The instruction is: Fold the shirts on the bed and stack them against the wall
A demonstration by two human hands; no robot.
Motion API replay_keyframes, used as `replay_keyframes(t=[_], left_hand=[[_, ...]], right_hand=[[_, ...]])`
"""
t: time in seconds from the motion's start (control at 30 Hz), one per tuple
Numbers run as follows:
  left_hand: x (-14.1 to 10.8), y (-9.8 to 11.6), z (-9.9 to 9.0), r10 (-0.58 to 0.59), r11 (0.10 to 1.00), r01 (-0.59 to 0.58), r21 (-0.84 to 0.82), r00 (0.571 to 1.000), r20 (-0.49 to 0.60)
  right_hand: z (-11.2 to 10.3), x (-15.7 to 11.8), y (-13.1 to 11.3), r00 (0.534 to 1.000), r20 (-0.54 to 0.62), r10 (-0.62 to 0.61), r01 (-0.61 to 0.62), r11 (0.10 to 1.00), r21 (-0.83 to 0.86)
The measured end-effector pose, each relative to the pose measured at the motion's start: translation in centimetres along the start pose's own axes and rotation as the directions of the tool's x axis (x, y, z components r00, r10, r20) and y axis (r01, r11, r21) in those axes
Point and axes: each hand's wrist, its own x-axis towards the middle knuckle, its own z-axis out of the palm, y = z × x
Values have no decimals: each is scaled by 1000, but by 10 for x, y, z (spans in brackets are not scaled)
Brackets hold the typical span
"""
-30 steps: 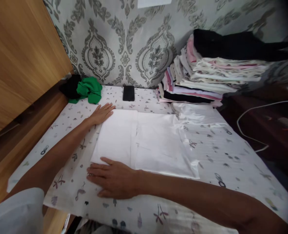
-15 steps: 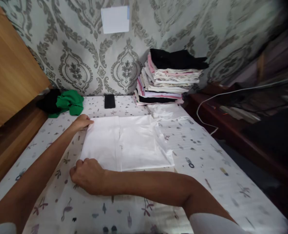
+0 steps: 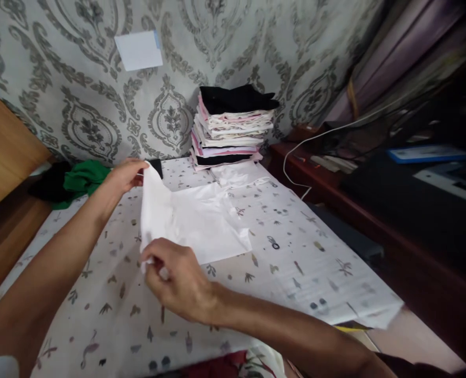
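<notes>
A white cloth (image 3: 205, 220) lies partly flat on the patterned sheet, its left end raised off the surface. The raised end's far corner is pinched by my left hand (image 3: 125, 176). At its near corner, my right hand (image 3: 179, 275) grips the edge between thumb and fingers. Just beyond the cloth's far right part lies another folded white cloth (image 3: 236, 174), in front of a tall stack of folded clothes (image 3: 233, 131) with a black one on top.
Green cloth (image 3: 85, 178) and black cloth (image 3: 49, 181) lie at the far left beside a wooden panel (image 3: 8, 152). A black phone (image 3: 156, 167) is partly hidden behind my left hand. At right, a dark red table (image 3: 291, 163) carries a white cable (image 3: 286, 163).
Both hands have lifted the white cloth's left end, which lay flat before. The view has shifted to the right, showing more of the dark table.
</notes>
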Motion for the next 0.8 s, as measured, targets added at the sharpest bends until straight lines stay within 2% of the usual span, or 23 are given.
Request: replay_keyframes(t=[0.1,0.23,0.33,0.43,0.57,0.67,0.73,0.8], left_hand=[[2,21,54,4,1000,-2,-27,996,94],[6,25,129,-14,1000,12,10,983,185],[8,14,180,-47,998,38,43,969,241],[8,-2,216,-89,994,69,83,957,277],[9,-17,238,-109,990,77,120,951,291],[7,-19,236,-62,994,30,108,948,312],[0,-20,225,1,996,-31,83,941,339],[-13,-26,206,79,992,-108,58,925,371]], right_hand=[[-32,-24,7,961,-190,202,-150,955,254],[-73,-55,34,829,-371,420,-261,875,407],[-98,-75,62,732,-408,545,-367,821,438],[-110,-88,84,668,-384,638,-442,755,485],[-114,-91,97,642,-323,696,-490,695,526],[-121,-93,95,652,-280,704,-532,688,493],[-129,-95,88,675,-316,667,-578,744,335],[-135,-93,78,731,-418,539,-586,810,20]])
